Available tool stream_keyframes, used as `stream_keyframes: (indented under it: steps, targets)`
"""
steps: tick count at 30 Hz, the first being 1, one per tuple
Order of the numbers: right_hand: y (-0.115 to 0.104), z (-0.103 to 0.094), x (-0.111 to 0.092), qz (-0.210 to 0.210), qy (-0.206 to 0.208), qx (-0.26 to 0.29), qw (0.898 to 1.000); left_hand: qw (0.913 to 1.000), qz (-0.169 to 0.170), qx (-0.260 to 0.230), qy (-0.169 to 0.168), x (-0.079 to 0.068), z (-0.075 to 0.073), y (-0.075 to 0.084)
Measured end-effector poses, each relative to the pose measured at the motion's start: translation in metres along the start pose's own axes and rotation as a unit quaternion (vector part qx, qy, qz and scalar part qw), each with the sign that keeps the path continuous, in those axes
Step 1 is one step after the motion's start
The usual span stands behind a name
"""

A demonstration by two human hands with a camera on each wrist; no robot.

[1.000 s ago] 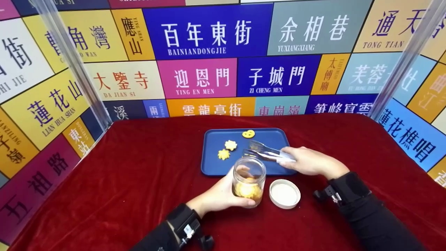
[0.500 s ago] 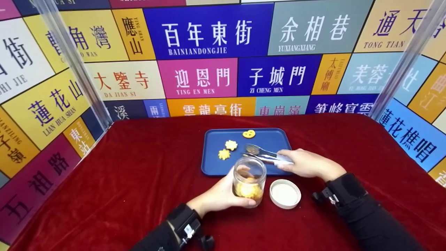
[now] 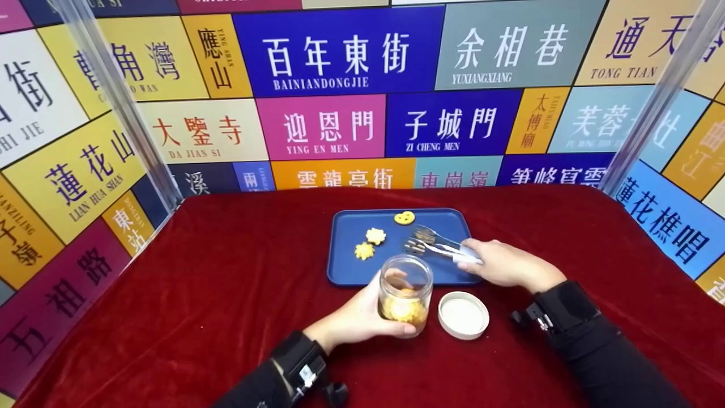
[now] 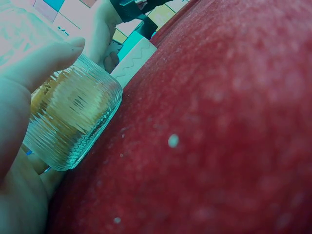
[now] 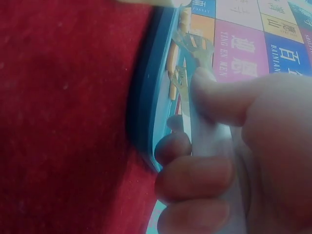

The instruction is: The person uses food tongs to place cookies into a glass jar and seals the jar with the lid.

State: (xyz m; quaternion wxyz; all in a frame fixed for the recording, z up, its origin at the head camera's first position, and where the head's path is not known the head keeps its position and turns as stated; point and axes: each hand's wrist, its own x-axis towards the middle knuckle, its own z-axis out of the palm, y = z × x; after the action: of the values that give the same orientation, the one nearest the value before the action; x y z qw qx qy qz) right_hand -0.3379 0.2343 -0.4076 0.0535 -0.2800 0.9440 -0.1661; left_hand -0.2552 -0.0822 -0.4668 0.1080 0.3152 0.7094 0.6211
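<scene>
My left hand holds a clear glass jar upright, fingers and thumb curled round its side. Yellow pieces fill its lower part, and its mouth is uncovered. In my right hand is a pair of metal tongs, gripped by a pale handle, with slotted ends over the blue tray. I see nothing clearly between those ends. Two yellow flower-shaped cookies lie on the tray's left half, left of the tongs. A yellow pretzel-shaped cookie lies near its far edge.
A round white lid lies to the right of the jar, in front of the tray. Red velvet cloth covers the table. Behind stands a wall of coloured signs, with clear posts at the sides.
The tongs' ends dipped slightly toward the jar, then shifted back to the right and away from it, with the right hand following. The left hand and jar stayed put.
</scene>
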Motion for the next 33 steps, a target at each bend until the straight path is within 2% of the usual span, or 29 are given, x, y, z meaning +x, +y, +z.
stream_keyframes:
  steps: [5, 12, 17, 25, 33]
  targets:
    - [0.0, 0.002, 0.001, 0.002, -0.003, 0.004, 1.0, 1.0, -0.001, -0.001, 0.001, 0.0, 0.0, 0.0]
    - [-0.004, 0.002, 0.001, 0.023, -0.004, -0.023, 0.999, 1.0, -0.003, 0.001, 0.002, 0.0, 0.0, 0.002]
    - [-0.004, 0.0, 0.001, 0.012, 0.004, -0.038, 0.999, 1.0, -0.004, -0.003, 0.004, 0.0, 0.0, 0.001]
    - [0.004, -0.003, 0.0, -0.017, 0.015, -0.028, 0.999, 1.0, -0.003, 0.004, 0.002, 0.0, 0.0, -0.001]
    - [0.007, -0.02, -0.006, -0.006, 0.014, 0.006, 1.0, 0.9999, 0.006, 0.01, 0.001, 0.0, 0.0, 0.0]
